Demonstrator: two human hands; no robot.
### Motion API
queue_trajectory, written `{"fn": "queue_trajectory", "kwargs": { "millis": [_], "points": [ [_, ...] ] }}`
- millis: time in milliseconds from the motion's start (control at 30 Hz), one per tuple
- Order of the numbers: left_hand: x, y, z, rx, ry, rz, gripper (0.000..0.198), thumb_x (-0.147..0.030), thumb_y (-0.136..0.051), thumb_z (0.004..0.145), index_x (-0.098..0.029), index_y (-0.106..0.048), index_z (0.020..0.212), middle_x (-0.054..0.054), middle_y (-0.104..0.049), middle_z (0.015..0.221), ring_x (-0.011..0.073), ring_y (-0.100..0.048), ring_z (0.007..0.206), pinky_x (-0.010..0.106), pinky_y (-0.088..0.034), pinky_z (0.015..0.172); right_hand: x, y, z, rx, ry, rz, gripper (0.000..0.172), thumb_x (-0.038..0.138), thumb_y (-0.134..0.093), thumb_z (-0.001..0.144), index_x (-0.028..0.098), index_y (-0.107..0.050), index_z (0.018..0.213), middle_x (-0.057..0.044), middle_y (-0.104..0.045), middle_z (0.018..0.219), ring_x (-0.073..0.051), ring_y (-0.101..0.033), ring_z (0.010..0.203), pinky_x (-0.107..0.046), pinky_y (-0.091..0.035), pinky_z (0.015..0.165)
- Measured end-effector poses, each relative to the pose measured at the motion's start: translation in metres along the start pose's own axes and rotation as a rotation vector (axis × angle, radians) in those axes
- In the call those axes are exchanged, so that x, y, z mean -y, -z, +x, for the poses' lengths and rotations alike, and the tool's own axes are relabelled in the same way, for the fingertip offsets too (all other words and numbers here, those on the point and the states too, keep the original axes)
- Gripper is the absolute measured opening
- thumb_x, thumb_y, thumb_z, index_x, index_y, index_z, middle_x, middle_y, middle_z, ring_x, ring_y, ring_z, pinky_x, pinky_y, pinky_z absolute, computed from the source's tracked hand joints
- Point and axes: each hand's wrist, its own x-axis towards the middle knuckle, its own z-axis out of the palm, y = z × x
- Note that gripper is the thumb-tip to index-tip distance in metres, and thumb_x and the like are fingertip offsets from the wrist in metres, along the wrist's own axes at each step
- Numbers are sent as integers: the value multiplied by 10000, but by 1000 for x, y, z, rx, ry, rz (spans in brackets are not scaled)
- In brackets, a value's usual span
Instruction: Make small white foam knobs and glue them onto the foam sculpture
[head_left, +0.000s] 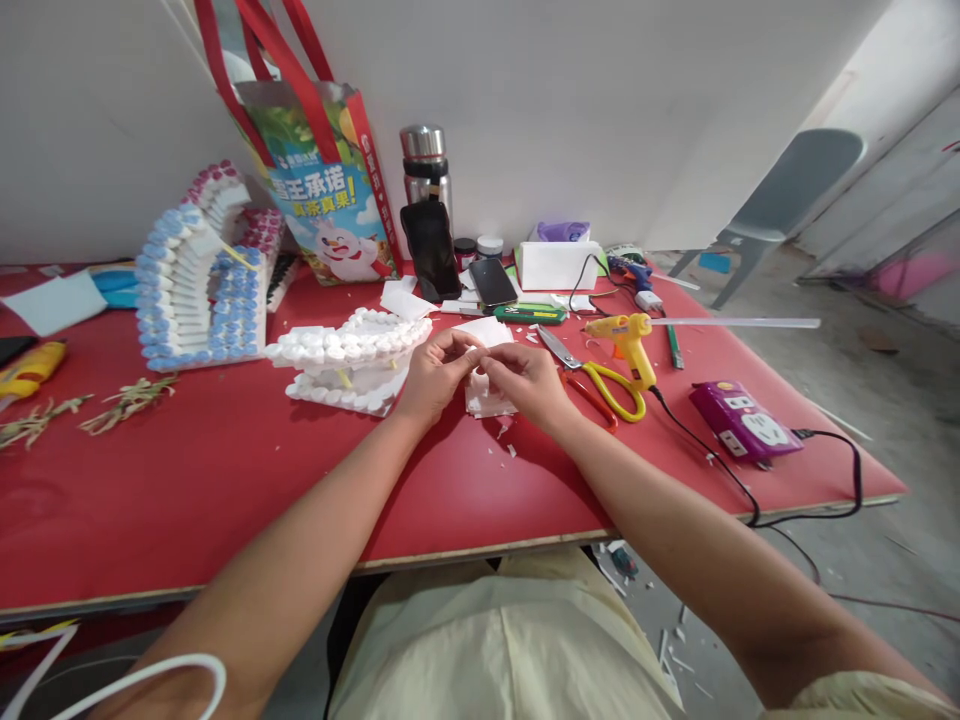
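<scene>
My left hand (pixel 437 375) and my right hand (pixel 527 378) meet above the red table, fingertips pinched together on a small white piece (pixel 475 362), mostly hidden by the fingers; it looks like paper or foam. Below them lies a small stack of white sheets (pixel 491 402). Left of my left hand stands a white two-tiered model (pixel 352 345) with rounded white pieces along its edges and yellow supports. Beside my right hand are scissors (pixel 615 390) with yellow and red handles. A yellow hot glue gun (pixel 634 345), a long clear glue stick in its back, stands just beyond them.
A purple power strip (pixel 742 420) sits at the right with its black cord. Blue-and-white layered models (pixel 202 300), a shopping bag (pixel 330 190), a steel flask (pixel 425 160) and phones (pixel 430 250) stand along the back. A green utility knife (pixel 531 315) lies behind my hands.
</scene>
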Motion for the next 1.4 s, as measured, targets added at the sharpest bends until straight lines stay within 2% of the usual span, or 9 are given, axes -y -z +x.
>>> {"fn": "queue_trajectory", "kwargs": {
  "millis": [133, 300, 367, 467, 600, 867, 967, 1233, 1400],
  "points": [
    [-2, -1, 0, -8, -25, 100, 208, -354, -788, 767, -203, -660, 831, -20, -597, 692, 113, -515, 578, 243, -427, 550, 7, -3, 1, -1, -198, 254, 216, 366, -682, 724, 159, -711, 777, 9, -604, 551, -122, -520, 504, -266, -397, 521],
    [1, 0, 2, 1, -71, 141, 201, -346, -765, 792, -198, -635, 830, -22, -598, 714, 118, -547, 625, 240, -448, 597, 8, -3, 1, 12, -283, 392, 218, 348, -729, 672, 142, -719, 743, 9, -602, 534, -102, -504, 488, -254, -394, 521],
    [3, 0, 3, 18, -60, 151, 200, -348, -760, 799, -199, -632, 836, -28, -591, 694, 117, -545, 607, 239, -439, 586, 6, -3, 2, 23, -274, 366, 212, 346, -716, 682, 143, -721, 744, 3, -612, 542, -104, -508, 494, -252, -393, 523],
    [6, 2, 3, 33, -41, 162, 221, -373, -759, 798, -200, -630, 843, -29, -602, 684, 121, -552, 586, 244, -436, 573, 2, -2, 2, 33, -210, 197, 184, 332, -656, 732, 163, -724, 755, 7, -614, 545, -111, -505, 498, -254, -387, 514],
    [9, 3, 5, 9, -68, 239, 235, -389, -769, 786, -192, -644, 820, -17, -617, 692, 130, -557, 617, 247, -434, 599, -1, -2, 2, 51, -164, 59, 171, 297, -611, 751, 180, -735, 759, 11, -626, 553, -122, -522, 514, -256, -402, 524],
    [11, 3, 5, -14, -31, 252, 211, -365, -755, 785, -195, -630, 785, -2, -643, 678, 134, -552, 594, 244, -425, 563, 0, -2, 3, 11, -239, 185, 193, 332, -679, 720, 157, -738, 776, 8, -619, 533, -120, -523, 485, -253, -397, 486],
    [9, 2, 4, -8, -29, 277, 208, -360, -750, 778, -188, -633, 775, -3, -640, 663, 133, -547, 594, 240, -415, 558, -2, -3, 4, 2, -228, 173, 215, 375, -705, 734, 163, -716, 759, 0, -637, 568, -119, -535, 491, -254, -407, 486],
    [1, -3, -1, 17, -65, 452, 125, -267, -674, 805, -183, -620, 731, -3, -609, 643, 137, -517, 609, 253, -376, 569, -8, 1, 5, -7, -183, 66, 423, 574, -757, 748, 167, -666, 676, -3, -593, 536, -120, -506, 477, -268, -384, 470],
    [0, -5, -3, 10, -68, 524, 109, -253, -663, 801, -185, -612, 732, -11, -585, 630, 142, -516, 615, 259, -368, 573, -7, 2, 6, -3, -190, 84, 438, 578, -757, 737, 181, -616, 613, 14, -551, 512, -109, -472, 451, -262, -357, 441]
  ]
}}
